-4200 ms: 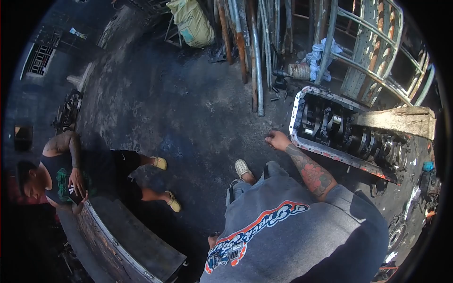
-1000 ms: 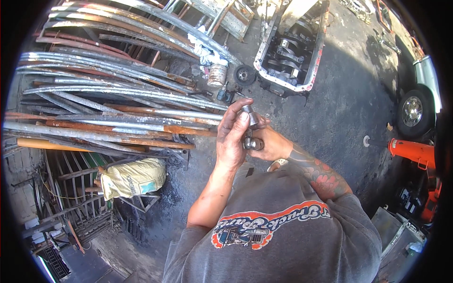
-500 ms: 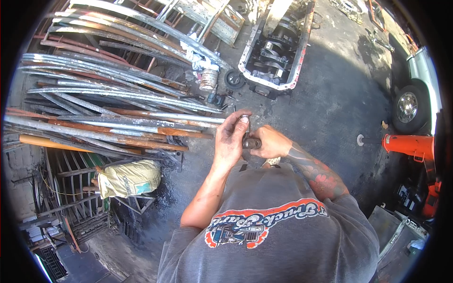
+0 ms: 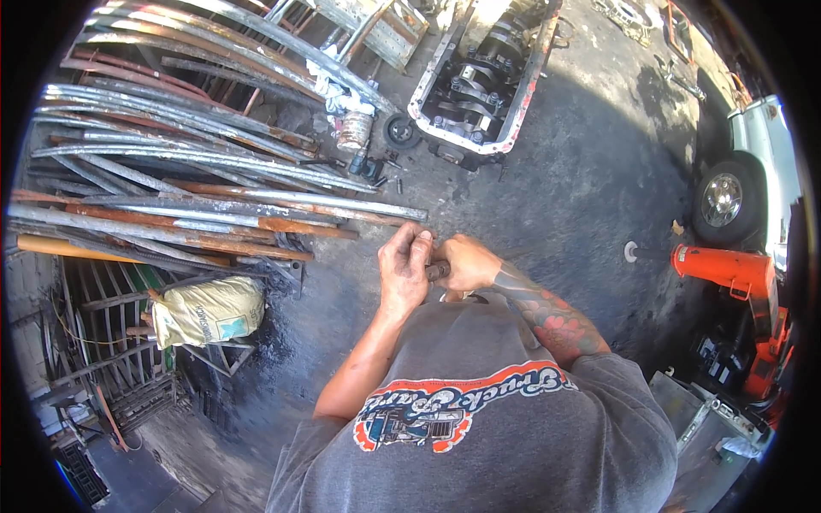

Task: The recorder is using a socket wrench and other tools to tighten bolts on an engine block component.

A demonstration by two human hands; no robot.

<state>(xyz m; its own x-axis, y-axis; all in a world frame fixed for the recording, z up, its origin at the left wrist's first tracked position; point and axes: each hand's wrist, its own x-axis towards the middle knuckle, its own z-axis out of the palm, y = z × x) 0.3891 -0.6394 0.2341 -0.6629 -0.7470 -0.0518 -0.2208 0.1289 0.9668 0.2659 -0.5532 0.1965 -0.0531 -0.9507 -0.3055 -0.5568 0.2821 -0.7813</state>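
My left hand (image 4: 404,263) is closed, thumb and fingertips pressed together near the tip of my right hand. Whatever lies under its fingers is mostly hidden. Beside it, my right hand (image 4: 468,263) is closed around a dark, short cylindrical metal part (image 4: 438,272), which shows in the gap between the two hands. The exact kind of this part cannot be made out. Both hands meet in front of my chest, above the floor. Beyond them sits an engine block (image 4: 419,115) with its crankshaft (image 4: 475,88) exposed.
Long metal pipes (image 4: 214,158) lie piled at the left, their ends reaching near my left hand. A dirty can (image 4: 354,132), a small wheel (image 4: 401,132) and a power tool (image 4: 366,165) stand by the block. A yellowish sack (image 4: 210,311), an orange jack (image 4: 723,270) and a vehicle wheel (image 4: 723,199) flank me.
My hands have drawn closer together. The shiny round-topped piece seen at my left fingertips is now covered, and less of the dark metal part shows. The surroundings have shifted slightly left in view.
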